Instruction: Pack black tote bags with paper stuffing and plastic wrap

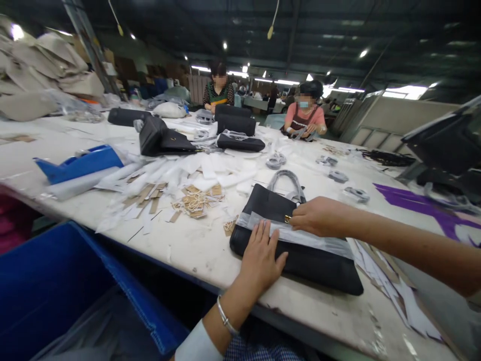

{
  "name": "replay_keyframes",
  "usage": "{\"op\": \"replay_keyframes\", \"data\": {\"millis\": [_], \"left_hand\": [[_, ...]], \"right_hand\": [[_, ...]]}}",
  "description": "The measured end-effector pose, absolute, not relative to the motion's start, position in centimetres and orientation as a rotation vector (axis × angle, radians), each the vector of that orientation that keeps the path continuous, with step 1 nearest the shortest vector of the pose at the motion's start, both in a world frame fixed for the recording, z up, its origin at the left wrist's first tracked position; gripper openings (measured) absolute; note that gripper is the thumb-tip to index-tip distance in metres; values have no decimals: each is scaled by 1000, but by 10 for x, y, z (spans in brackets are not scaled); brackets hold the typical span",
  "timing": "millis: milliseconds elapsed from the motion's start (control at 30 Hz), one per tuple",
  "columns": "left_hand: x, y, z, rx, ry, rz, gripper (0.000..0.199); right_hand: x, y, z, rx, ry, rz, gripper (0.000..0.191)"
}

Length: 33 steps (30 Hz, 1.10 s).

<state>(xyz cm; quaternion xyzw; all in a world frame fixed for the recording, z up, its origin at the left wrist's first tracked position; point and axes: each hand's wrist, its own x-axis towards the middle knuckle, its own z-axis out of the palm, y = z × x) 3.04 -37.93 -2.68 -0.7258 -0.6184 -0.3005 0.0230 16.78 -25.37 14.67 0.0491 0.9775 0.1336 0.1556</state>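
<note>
on black bag, left hand palm-down

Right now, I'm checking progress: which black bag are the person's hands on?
The nearest bag: left hand on its translucent strip, right hand at its gold clasp. Neither touches the other bags.

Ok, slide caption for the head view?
Left hand on a black handbag, right hand at its gold clasp, on a cluttered table.
</note>
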Motion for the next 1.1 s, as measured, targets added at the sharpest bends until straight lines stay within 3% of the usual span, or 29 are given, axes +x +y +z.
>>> {"op": "replay_keyframes", "data": {"millis": [333,733,1100], "left_hand": [[33,-384,-19,-2169,-1953,-972,59],[46,-387,-15,-2152,-2021,-670,56],[41,-390,-20,-2209,-2034,-814,53]], "right_hand": [[155,-228,148,-35,2636,435,13],[160,-215,148,-105,2670,447,17],[84,-229,122,-394,2504,532,16]]}}
